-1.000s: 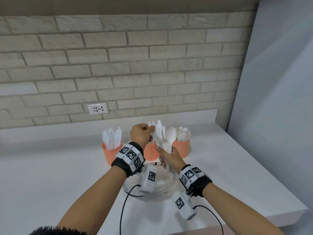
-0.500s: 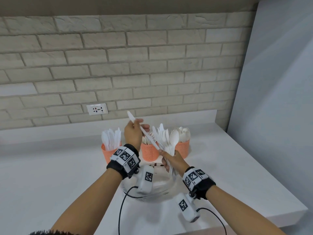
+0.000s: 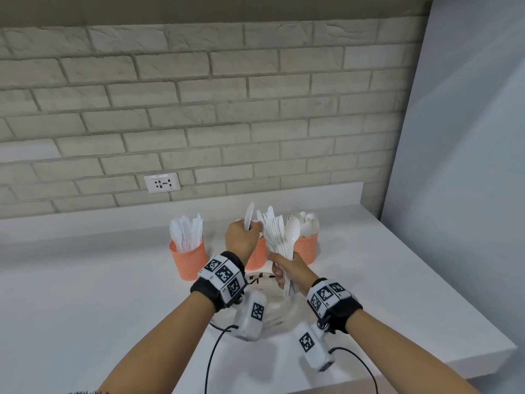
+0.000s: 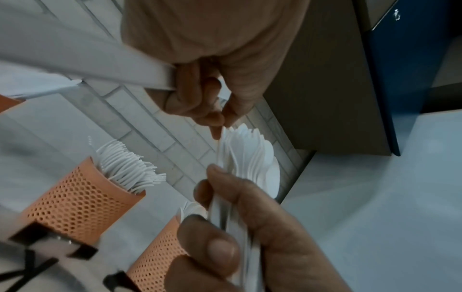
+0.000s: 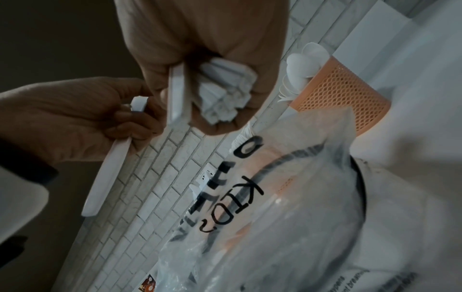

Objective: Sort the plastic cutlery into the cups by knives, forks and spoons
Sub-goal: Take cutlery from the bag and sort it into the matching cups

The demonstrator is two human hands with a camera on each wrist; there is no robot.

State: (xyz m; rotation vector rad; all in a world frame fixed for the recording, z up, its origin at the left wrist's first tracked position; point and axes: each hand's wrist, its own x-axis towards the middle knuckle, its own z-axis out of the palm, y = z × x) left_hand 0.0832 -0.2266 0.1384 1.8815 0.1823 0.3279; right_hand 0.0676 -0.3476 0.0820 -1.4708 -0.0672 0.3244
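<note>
Three orange mesh cups stand in a row on the white counter: the left cup [image 3: 186, 260] holds knives, the middle cup [image 3: 257, 255] [image 4: 82, 197] holds forks, the right cup [image 3: 306, 248] [image 5: 342, 98] holds spoons. My right hand [image 3: 287, 270] [image 5: 200, 49] grips a bundle of white cutlery [image 3: 279, 234] [image 4: 247, 158] upright by the handles, in front of the middle and right cups. My left hand [image 3: 243, 237] [image 4: 200, 98] holds a white knife [image 3: 249, 216] [image 5: 107, 173] upright in curled fingers. Its thumb and fingertips touch the top of the bundle. The left hand partly hides the fork cup.
A crumpled clear plastic bag [image 3: 272, 308] [image 5: 275, 217] with black lettering lies on the counter under my hands. A brick wall with a socket [image 3: 162, 182] is behind the cups. A grey panel [image 3: 454, 194] closes the right side. The counter's edge [image 3: 468, 362] runs at front right.
My left hand drew a knife out of the bundle and up to the left. It has now come back to the bundle with the knife upright. The right hand has barely moved.
</note>
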